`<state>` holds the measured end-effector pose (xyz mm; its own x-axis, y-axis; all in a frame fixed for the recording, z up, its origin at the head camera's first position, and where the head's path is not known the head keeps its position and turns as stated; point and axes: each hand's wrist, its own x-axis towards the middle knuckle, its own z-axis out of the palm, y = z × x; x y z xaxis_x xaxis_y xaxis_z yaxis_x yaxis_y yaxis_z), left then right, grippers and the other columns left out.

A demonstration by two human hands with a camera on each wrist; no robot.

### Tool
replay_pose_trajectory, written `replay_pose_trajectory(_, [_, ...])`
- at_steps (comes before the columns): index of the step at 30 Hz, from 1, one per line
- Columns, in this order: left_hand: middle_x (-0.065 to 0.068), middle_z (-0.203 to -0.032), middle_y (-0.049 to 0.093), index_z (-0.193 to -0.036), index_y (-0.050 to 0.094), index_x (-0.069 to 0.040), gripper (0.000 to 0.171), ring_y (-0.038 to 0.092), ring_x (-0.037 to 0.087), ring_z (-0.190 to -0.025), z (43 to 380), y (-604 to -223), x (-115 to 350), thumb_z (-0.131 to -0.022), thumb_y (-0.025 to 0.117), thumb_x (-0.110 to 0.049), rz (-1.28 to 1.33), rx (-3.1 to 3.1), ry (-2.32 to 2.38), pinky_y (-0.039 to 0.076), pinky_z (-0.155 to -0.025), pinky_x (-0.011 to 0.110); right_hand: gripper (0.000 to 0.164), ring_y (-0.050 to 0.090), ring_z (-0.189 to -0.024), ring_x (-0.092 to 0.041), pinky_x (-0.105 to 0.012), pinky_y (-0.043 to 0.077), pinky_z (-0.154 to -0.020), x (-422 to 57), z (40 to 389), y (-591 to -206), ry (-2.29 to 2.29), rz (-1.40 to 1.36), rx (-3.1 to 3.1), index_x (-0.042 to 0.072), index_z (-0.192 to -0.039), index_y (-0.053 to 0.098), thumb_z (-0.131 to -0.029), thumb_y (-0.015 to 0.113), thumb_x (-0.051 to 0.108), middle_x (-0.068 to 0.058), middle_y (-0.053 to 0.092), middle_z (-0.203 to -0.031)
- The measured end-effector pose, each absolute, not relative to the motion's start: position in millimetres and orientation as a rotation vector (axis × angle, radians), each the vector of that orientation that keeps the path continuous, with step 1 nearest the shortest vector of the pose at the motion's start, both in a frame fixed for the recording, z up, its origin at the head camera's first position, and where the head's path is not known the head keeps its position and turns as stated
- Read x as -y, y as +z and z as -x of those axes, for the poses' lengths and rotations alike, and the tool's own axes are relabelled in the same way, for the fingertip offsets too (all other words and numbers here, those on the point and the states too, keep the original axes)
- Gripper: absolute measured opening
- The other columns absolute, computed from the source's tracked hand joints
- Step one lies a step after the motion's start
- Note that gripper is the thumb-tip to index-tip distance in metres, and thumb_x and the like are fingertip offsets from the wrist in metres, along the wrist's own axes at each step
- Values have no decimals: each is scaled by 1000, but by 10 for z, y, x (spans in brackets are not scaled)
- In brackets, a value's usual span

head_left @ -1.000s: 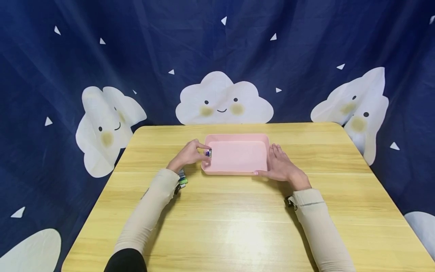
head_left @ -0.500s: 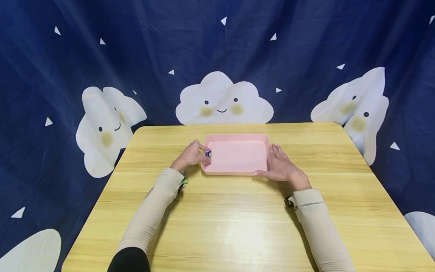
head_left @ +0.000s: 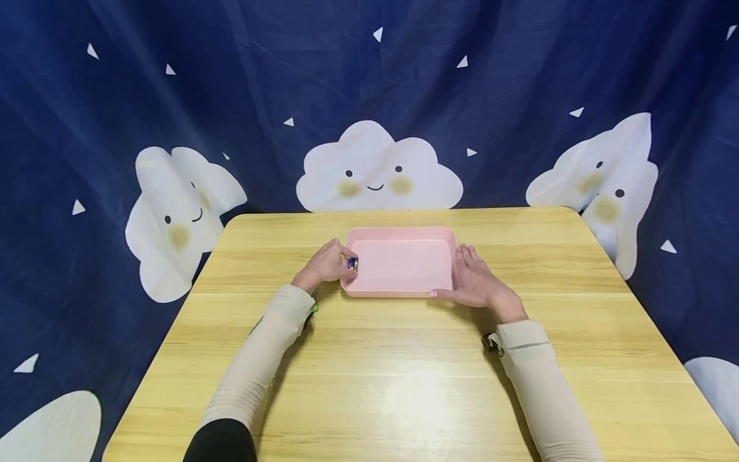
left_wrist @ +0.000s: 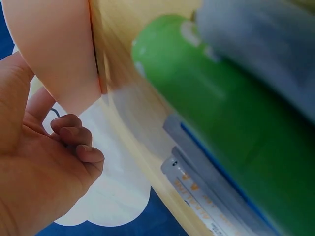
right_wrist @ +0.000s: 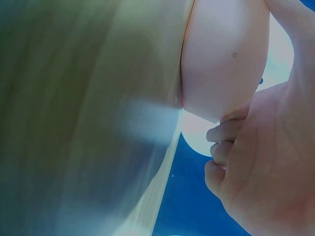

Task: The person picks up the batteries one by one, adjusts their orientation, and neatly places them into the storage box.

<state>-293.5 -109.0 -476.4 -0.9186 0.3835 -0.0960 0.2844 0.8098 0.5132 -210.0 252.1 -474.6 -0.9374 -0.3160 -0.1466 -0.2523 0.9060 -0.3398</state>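
A shallow pink tray [head_left: 404, 294] lies near the far side of the table. At its left end my left hand [head_left: 326, 263] reaches over the wall, and thumb and finger pinch a small dark-blue and silver battery [head_left: 353, 263] just inside. In the left wrist view that hand [left_wrist: 49, 147] has its other fingers curled outside the wall, and the battery is hidden. My right hand [head_left: 476, 282] rests against the tray's right end, fingers straight, thumb along the front corner. The right wrist view shows its palm [right_wrist: 270, 162] beside the tray's outer wall [right_wrist: 224, 54].
Under the left wrist lie more batteries: a thick green one [left_wrist: 221, 108] and a slim white one with orange lettering [left_wrist: 192, 187], beside grey pieces. The left sleeve [head_left: 277, 340] mostly covers them in the head view. A blue cloud-printed curtain [head_left: 369, 77] hangs behind the table [head_left: 404, 372].
My left forearm has shifted slightly right and forward, covering more of the loose batteries. Its finger and thumb have drawn closer at the tray's left end. The right hand and tray stay put.
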Motion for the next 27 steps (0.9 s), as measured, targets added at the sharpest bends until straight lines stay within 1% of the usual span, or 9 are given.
replay_pose_trajectory(5, [16,-113,67,-120,78,-10,46,51,23,-90,2943,-4747,1083,-77,89,-22,-578,-2806,690,41,-74,28,134,1,-158,-53,-61,8,-128,-2514,2114,-4760,-478,436,-2873,-16,-159,2,-85,63,77,-38,1,-167])
replay_pose_trajectory(11, [12,-98,71,-119,77,-9,43,54,21,-88,2965,-4758,1088,-79,86,-22,-651,-2798,633,43,-75,28,135,1,-158,-53,-62,9,-128,-2521,2132,-4784,-469,436,-2870,-15,-159,1,-84,62,79,-38,1,-167])
replay_pose_trajectory(15, [10,-92,74,-118,76,-8,42,57,20,-85,2970,-4761,1097,-80,85,-22,-686,-2790,640,45,-74,28,134,0,-158,-52,-62,8,-128,-2521,2132,-4779,-475,434,-2867,-15,-159,1,-85,61,79,-37,0,-167])
replay_pose_trajectory(21, [9,-91,73,-123,75,-9,46,57,20,-88,2961,-4754,1111,-80,84,-23,-686,-2787,630,45,-74,28,133,1,-158,-52,-60,6,-129,-2516,2117,-4765,-479,440,-2871,-16,-159,2,-85,62,78,-38,1,-167])
replay_pose_trajectory(27, [11,-99,67,-130,72,-10,54,54,23,-95,2952,-4749,1144,-80,86,-25,-654,-2765,661,42,-76,30,132,0,-158,-52,-59,6,-129,-2515,2110,-4765,-464,441,-2874,-16,-159,1,-86,61,77,-37,0,-167])
